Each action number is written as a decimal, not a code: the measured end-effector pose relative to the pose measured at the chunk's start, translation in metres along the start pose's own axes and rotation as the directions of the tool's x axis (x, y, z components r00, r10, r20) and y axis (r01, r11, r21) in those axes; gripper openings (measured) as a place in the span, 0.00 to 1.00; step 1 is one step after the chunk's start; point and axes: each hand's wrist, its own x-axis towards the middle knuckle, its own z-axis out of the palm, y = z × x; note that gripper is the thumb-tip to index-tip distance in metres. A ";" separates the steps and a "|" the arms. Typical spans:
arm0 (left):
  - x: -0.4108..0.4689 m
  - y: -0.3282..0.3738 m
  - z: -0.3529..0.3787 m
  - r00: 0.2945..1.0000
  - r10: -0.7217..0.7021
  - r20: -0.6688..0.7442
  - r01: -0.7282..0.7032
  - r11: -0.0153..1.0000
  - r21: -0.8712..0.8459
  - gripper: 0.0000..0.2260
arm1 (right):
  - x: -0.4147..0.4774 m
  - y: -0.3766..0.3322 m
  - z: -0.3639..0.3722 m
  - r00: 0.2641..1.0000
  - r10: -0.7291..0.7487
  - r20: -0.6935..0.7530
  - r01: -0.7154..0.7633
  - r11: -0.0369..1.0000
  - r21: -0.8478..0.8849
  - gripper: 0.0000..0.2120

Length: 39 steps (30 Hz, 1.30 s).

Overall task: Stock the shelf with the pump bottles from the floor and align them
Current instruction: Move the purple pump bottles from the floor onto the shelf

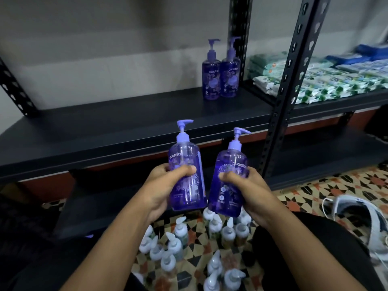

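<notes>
Right now both hands are up at centre frame, each with a purple pump bottle. Left hand (165,185) grips the left purple pump bottle (184,152) round its middle, fingers (186,170) curled across the label, bottle close to upright, nozzle pointing right. Right hand (249,190) grips the right purple pump bottle (222,198) the same way, thumb over the front, bottle tilted a little, top leaning right. The bases of the two held bottles are just beside each other; cannot tell if they touch. Both are held in the air in front of the dark shelf board (126,127), not resting on it. At upper centre, two more purple pump bottles stand upright on that board near its right end, the left one (211,78) and the right one (230,78) side by side, labels facing out, close to the black perforated upright (281,101). Right of the upright, in the next bay, lie stacked green-and-white packets (336,80), with blue packs further back. At lower centre, a cluster of bottles with white pumps (174,246) stands on the patterned tiled floor (315,192), below the held bottles. A white object with a cable (357,217) lies on the floor at lower right; too blurred to name.
</notes>
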 end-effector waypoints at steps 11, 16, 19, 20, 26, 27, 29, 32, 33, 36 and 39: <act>0.000 -0.012 0.003 0.968 0.219 -0.119 -0.183 0.949 0.258 0.18 | -0.008 -0.006 0.008 0.987 -0.133 -0.088 0.127 0.990 -0.063 0.19; 0.001 -0.015 0.009 0.954 0.269 -0.131 -0.212 0.917 0.337 0.20 | -0.011 -0.004 0.013 0.988 -0.148 -0.035 0.143 0.983 -0.115 0.19; 0.002 -0.016 0.010 0.965 0.213 -0.154 -0.161 0.942 0.294 0.21 | -0.012 -0.002 0.016 0.991 -0.130 -0.034 0.124 0.983 -0.136 0.21; 0.004 -0.016 0.008 0.968 0.202 -0.150 -0.154 0.947 0.281 0.24 | -0.013 -0.002 0.017 0.990 -0.137 -0.036 0.130 0.981 -0.146 0.22; 0.013 -0.020 0.001 0.981 0.184 -0.068 -0.144 0.910 0.390 0.37 | -0.011 -0.005 0.015 0.990 -0.127 -0.056 0.113 0.973 -0.203 0.26; 0.014 -0.021 0.000 0.979 0.193 -0.065 -0.151 0.904 0.400 0.35 | -0.010 -0.005 0.014 0.991 -0.121 -0.054 0.108 0.972 -0.210 0.24; 0.013 -0.020 0.000 0.974 0.213 -0.081 -0.166 0.906 0.390 0.32 | -0.011 -0.007 0.012 0.991 -0.117 -0.057 0.103 0.973 -0.207 0.23; 0.013 -0.017 0.006 0.962 0.258 -0.084 -0.219 0.921 0.321 0.26 | -0.011 -0.012 0.010 0.985 -0.158 -0.063 0.141 0.966 -0.215 0.23; 0.015 -0.015 0.010 0.959 0.274 -0.075 -0.241 0.925 0.295 0.25 | -0.010 -0.014 0.009 0.982 -0.180 -0.057 0.164 0.963 -0.215 0.23; 0.027 -0.004 0.022 0.947 0.317 -0.050 -0.296 0.923 0.244 0.25 | -0.002 -0.027 0.008 0.970 -0.239 -0.044 0.224 0.950 -0.217 0.21; 0.047 0.014 0.033 0.934 0.357 -0.020 -0.343 0.910 0.233 0.25 | 0.014 -0.050 0.004 0.960 -0.277 -0.034 0.263 0.940 -0.218 0.19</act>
